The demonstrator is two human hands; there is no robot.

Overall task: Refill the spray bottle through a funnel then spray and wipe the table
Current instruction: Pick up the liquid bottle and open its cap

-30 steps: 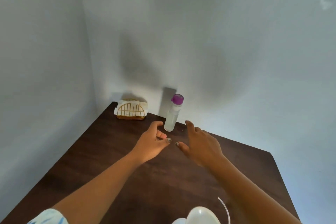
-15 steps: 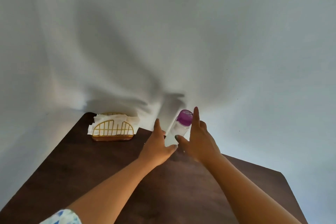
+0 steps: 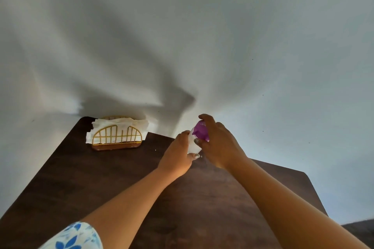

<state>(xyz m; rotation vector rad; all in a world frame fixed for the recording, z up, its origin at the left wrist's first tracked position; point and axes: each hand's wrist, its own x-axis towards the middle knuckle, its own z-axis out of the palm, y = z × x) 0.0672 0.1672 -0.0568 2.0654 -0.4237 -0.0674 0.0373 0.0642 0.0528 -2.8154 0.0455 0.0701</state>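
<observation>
A small clear spray bottle with a purple cap stands near the far edge of the dark wooden table, close to the wall. My left hand grips the bottle's body from the left. My right hand curls over the purple cap from the right, its fingers around the top. Most of the bottle is hidden between the two hands. No funnel is in view.
A gold wire napkin holder stuffed with white paper napkins stands at the table's far left corner. A white wall rises right behind the table. The table's right edge runs close to my right forearm.
Both hands reached forward and closed on the bottle, left on the body and right over the cap. The camera tilted up, so the white object at the near edge left the view.
</observation>
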